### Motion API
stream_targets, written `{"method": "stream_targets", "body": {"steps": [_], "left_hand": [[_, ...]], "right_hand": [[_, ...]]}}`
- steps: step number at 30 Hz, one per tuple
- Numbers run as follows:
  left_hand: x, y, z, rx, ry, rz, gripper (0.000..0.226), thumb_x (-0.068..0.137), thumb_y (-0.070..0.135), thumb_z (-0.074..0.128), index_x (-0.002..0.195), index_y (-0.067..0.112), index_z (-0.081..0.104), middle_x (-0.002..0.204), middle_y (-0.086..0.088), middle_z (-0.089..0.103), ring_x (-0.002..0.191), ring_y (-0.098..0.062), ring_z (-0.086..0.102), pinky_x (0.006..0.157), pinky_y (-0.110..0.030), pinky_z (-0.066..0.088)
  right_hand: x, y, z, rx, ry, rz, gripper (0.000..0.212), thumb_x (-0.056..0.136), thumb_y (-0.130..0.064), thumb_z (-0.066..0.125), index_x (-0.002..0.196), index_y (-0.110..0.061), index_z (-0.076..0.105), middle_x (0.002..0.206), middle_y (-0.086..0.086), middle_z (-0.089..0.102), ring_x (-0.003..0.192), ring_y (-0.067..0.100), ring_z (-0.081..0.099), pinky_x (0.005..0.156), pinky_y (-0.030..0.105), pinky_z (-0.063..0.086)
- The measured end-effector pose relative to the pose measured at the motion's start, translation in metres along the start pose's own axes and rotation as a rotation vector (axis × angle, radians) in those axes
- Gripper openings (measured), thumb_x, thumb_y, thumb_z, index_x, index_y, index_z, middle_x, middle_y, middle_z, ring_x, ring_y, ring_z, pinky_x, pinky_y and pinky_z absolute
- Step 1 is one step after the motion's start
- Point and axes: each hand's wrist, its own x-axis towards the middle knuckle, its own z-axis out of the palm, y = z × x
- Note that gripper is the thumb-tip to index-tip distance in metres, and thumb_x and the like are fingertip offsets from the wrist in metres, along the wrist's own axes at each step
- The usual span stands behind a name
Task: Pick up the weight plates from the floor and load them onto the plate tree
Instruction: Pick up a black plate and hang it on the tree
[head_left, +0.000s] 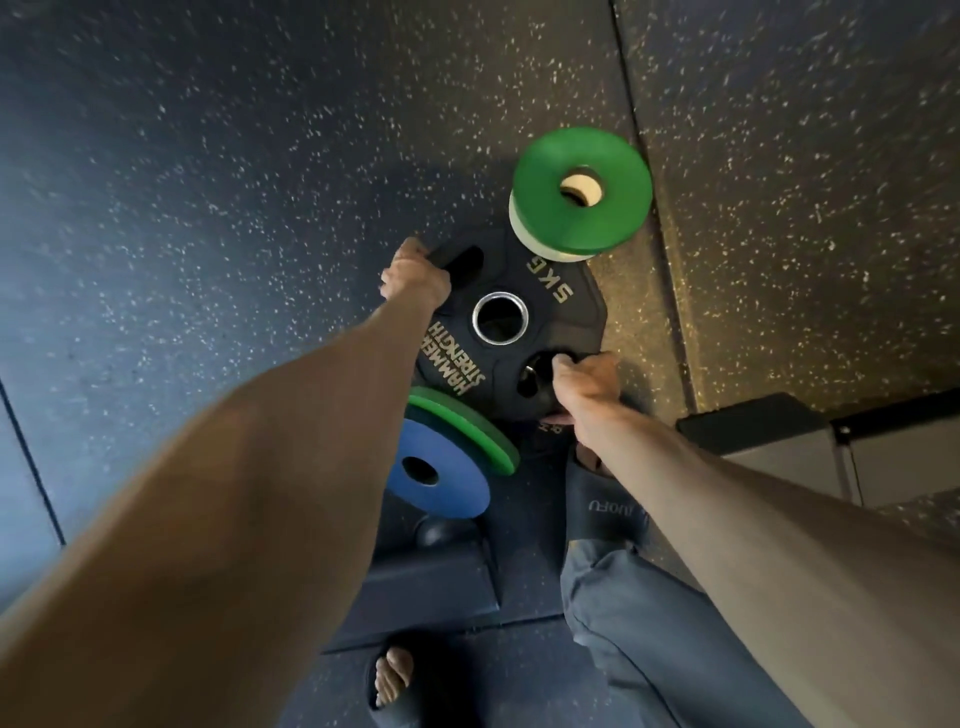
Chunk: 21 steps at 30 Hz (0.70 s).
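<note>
A black 5 kg plate (540, 291) with a steel centre ring lies in the middle of the view. My left hand (415, 273) grips its far left edge at a handle slot. My right hand (584, 382) grips its near right edge at another slot. A green plate (613, 208) rests on a white plate (524, 228) just beyond it. On the near side a blue plate (447, 499) lies over another green plate (467, 421). I cannot tell whether the black plate is off the floor.
The floor (208, 208) is dark speckled rubber with a seam running down the right. A grey metal base (769, 441) sits at the right. A dark padded block (431, 577) lies near my feet, which wear slides (605, 509).
</note>
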Motion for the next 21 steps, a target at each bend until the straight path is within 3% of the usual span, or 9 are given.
{"method": "stream_targets", "body": {"steps": [3,5,8,13,17,19,21], "left_hand": [[-0.015,-0.003,-0.011,0.031,-0.09,-0.054,0.041,0.091,0.017,0.063,0.13,0.011,0.055,0.125,-0.011,0.061,0.115,-0.031,0.059,0.101,-0.042,0.05],[-0.034,0.0,-0.023,0.024,-0.15,-0.092,0.043,0.09,0.019,0.066,0.128,0.004,0.057,0.122,-0.013,0.065,0.108,-0.031,0.064,0.096,-0.041,0.054],[-0.084,-0.001,-0.053,0.044,-0.199,-0.117,0.04,0.091,0.021,0.067,0.123,-0.001,0.057,0.115,-0.014,0.065,0.105,-0.03,0.065,0.095,-0.039,0.054],[-0.179,-0.01,-0.126,-0.032,-0.218,-0.18,0.04,0.089,0.017,0.068,0.12,-0.004,0.055,0.107,-0.015,0.063,0.101,-0.034,0.065,0.092,-0.044,0.056],[-0.258,-0.03,-0.189,-0.14,-0.2,-0.193,0.048,0.084,0.023,0.073,0.123,0.001,0.056,0.112,-0.017,0.066,0.103,-0.035,0.065,0.094,-0.045,0.055],[-0.326,-0.034,-0.237,-0.154,-0.182,-0.167,0.054,0.087,0.026,0.071,0.132,0.004,0.051,0.126,-0.016,0.062,0.114,-0.035,0.061,0.097,-0.037,0.053],[-0.411,-0.036,-0.285,-0.196,-0.208,-0.134,0.048,0.096,0.016,0.06,0.14,0.003,0.046,0.14,-0.012,0.054,0.127,-0.031,0.053,0.082,-0.015,0.05]], "right_hand": [[-0.032,-0.01,-0.026,-0.053,0.044,-0.047,0.054,0.078,-0.043,0.061,0.116,-0.005,0.053,0.109,0.018,0.065,0.098,0.04,0.067,0.081,0.054,0.059],[-0.061,-0.021,-0.047,-0.028,0.064,-0.028,0.04,0.087,-0.038,0.064,0.111,-0.006,0.06,0.103,0.014,0.066,0.088,0.036,0.068,0.073,0.053,0.061],[-0.109,-0.026,-0.075,-0.03,0.07,0.0,0.039,0.087,-0.039,0.064,0.109,-0.007,0.063,0.103,0.014,0.069,0.082,0.033,0.07,0.058,0.046,0.062],[-0.22,-0.028,-0.114,-0.033,0.133,-0.072,0.049,0.088,-0.037,0.065,0.122,-0.002,0.058,0.115,0.015,0.066,0.101,0.034,0.066,0.089,0.041,0.056],[-0.321,-0.028,-0.141,0.144,0.095,-0.044,0.05,0.078,-0.039,0.069,0.111,-0.002,0.064,0.108,0.017,0.071,0.098,0.034,0.069,0.089,0.046,0.057],[-0.382,-0.025,-0.158,0.263,0.07,-0.045,0.038,0.073,-0.033,0.07,0.094,-0.002,0.064,0.098,0.019,0.073,0.089,0.036,0.07,0.079,0.052,0.06],[-0.428,-0.008,-0.175,0.39,0.084,-0.077,0.039,0.065,-0.031,0.069,0.091,-0.003,0.062,0.091,0.019,0.072,0.083,0.036,0.071,0.072,0.053,0.06]]}}
